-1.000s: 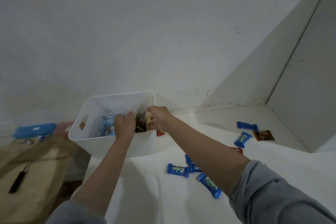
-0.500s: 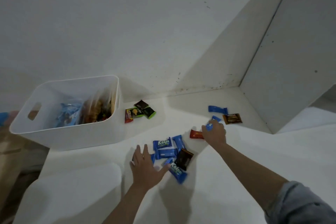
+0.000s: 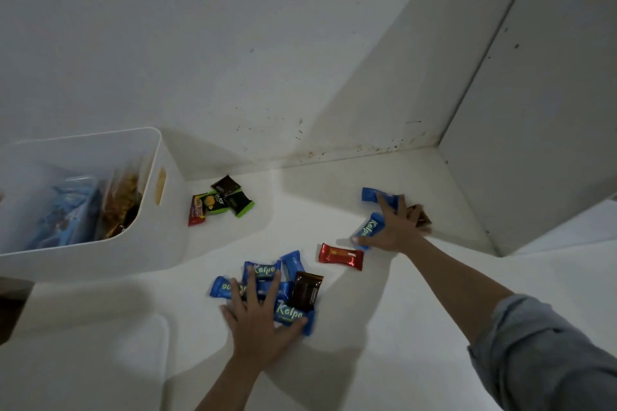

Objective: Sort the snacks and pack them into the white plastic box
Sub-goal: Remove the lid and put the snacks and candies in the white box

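Note:
The white plastic box (image 3: 100, 257) stands at the left with snack bags inside. My left hand (image 3: 258, 320) lies flat with spread fingers on a pile of blue Kalpa packets (image 3: 262, 272), next to a dark brown packet (image 3: 305, 290). My right hand (image 3: 397, 227) is spread flat over another blue Kalpa packet (image 3: 367, 228), a blue packet (image 3: 374, 194) and a brown packet (image 3: 421, 217) near the corner. A red packet (image 3: 340, 256) lies between my hands. Neither hand grips anything.
A small cluster of red, green and dark packets (image 3: 220, 200) lies just right of the box. White walls meet in a corner at the back right. A white lid-like slab (image 3: 86, 364) lies at the front left.
Both hands left the box and came down on the loose packets. My left hand slid onto the blue pile; my right hand reached farther right and spread over the corner packets.

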{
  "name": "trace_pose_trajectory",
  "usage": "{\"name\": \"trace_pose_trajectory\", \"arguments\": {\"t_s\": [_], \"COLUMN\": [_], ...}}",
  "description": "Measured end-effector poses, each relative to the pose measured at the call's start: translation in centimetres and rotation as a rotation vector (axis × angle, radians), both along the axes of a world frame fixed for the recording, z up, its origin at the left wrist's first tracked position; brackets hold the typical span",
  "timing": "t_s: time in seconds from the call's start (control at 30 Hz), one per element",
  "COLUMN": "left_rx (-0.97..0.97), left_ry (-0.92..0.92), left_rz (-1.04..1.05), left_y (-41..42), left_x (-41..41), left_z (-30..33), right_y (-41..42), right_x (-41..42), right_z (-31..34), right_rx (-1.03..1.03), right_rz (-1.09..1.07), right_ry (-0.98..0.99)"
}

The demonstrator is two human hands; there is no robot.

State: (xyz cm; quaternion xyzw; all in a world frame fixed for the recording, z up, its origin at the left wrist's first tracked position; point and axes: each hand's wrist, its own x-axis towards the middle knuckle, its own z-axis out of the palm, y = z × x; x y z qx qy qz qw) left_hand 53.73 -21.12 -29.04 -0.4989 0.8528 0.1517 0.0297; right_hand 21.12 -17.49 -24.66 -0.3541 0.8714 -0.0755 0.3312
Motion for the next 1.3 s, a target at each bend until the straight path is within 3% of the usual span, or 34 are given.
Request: {"name": "trace_pose_trajectory", "arguments": {"t_s": [0.17, 0.3, 0.43, 0.63, 0.73, 1.03, 1.3], "left_rx": [-0.080, -0.188, -0.223, 0.010, 0.053, 0.039, -0.060], "left_ry": [0.073, 0.202, 0.314, 0.270, 0.278, 0.629, 1.053], "left_rz": [0.066, 0.091, 0.079, 0.116, 0.119, 0.140, 0.311], "left_y": [0.1, -0.2, -1.1, -1.7, -1.4, -1.5, -7.7], "left_x": [-0.7, -1.5, -1.6, -1.3, -0.6, 4.6, 8.3], "left_z": [0.0, -0.1, 0.3, 2.2, 3.0, 7.4, 19.4], "right_y": [-0.1, 2.3, 4.1, 5.3, 6.1, 4.1, -6.1], "right_x": [1.3, 3.8, 6.8, 8.1, 8.8, 14.8, 25.1], "right_z": [-1.8, -3.8, -4.5, -3.1, -2.2, 4.6, 15.2], "right_rx": [-0.041, -0.340, -0.386, -0.345, -0.399, -0.761, -0.834], "right_rz": [0.044, 0.040, -0.021, -0.115, -0.289, -0.824, -0.592], "right_ry": [0.199, 0.506, 0.555, 0.255, 0.104, -0.368, -0.647]}}
